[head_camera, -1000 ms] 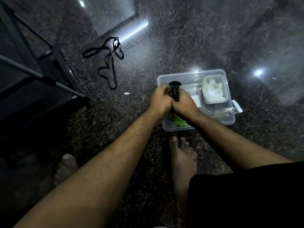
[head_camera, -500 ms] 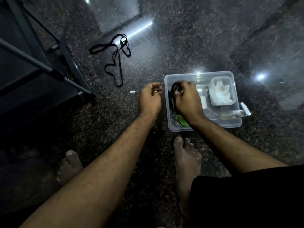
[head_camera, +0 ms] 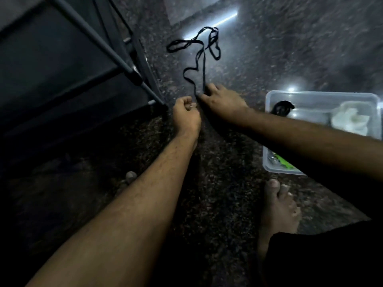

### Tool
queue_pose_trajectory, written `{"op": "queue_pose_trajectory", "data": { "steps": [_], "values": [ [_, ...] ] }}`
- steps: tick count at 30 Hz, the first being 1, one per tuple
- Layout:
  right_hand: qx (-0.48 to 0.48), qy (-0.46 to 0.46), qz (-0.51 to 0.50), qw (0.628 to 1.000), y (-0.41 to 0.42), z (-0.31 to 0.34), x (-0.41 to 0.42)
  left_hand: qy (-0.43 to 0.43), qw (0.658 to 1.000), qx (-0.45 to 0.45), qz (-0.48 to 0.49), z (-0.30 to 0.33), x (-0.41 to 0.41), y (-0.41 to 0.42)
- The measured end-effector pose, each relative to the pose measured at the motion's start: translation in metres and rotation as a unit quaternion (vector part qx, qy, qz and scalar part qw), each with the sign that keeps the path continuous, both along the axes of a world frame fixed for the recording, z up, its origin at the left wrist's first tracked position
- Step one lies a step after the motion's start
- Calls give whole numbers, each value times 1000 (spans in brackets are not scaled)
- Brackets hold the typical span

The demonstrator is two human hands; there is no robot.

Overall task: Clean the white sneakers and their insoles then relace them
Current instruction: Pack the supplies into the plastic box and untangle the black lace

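Head view of a dark speckled stone floor (head_camera: pixel 259 48). A black shoelace (head_camera: pixel 200 59) lies in loose loops at the far centre. The right hand (head_camera: pixel 222 100), fingers extended, touches the lace's near end; whether it grips cannot be told. Just left of it, the left hand (head_camera: pixel 186 117) is curled into a loose fist, its contents hidden. A clear plastic tray (head_camera: pixel 269 162) at right holds a dark bundle (head_camera: pixel 283 107) and white cloth (head_camera: pixel 350 121). No sneakers appear.
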State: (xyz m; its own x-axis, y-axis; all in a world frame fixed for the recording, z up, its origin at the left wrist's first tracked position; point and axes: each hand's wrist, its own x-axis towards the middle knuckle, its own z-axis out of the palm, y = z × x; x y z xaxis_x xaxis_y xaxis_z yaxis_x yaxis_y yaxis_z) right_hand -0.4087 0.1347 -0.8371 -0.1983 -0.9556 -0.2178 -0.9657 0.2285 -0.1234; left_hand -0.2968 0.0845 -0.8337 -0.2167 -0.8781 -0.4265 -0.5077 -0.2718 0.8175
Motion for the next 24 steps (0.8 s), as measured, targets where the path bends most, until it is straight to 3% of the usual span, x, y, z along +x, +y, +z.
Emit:
{"op": "queue_pose_trajectory", "data": {
  "steps": [3, 6, 9, 13, 16, 20, 22, 24],
  "values": [
    [-16, 46, 0, 999, -5, -4, 1, -40, 999, -17, -29, -2, 7, -6],
    [-4, 23, -3, 1000, 4, 0, -7, -41, 993, -50, -96, 3, 10, 4],
    [-42, -95, -52, 993, 14, 20, -10, -46, 978, -117, -169, 11, 6, 12],
    [-141, -288, -168, 932, 20, 71, -6, -17, 974, -133, -185, 42, -6, 18],
    [-160, -332, -182, 912, 25, 125, -3, 24, 978, -122, -170, 92, -10, 22],
    [-171, -361, -192, 896, 30, 209, -1, 18, 967, -125, -220, 169, -7, 13],
    [-159, -350, -186, 904, 35, 252, 4, 21, 953, -121, -276, 220, 2, 8],
    [-138, -309, -178, 924, 40, 291, 8, -35, 928, -146, -340, 273, 14, 2]
  ]
}}
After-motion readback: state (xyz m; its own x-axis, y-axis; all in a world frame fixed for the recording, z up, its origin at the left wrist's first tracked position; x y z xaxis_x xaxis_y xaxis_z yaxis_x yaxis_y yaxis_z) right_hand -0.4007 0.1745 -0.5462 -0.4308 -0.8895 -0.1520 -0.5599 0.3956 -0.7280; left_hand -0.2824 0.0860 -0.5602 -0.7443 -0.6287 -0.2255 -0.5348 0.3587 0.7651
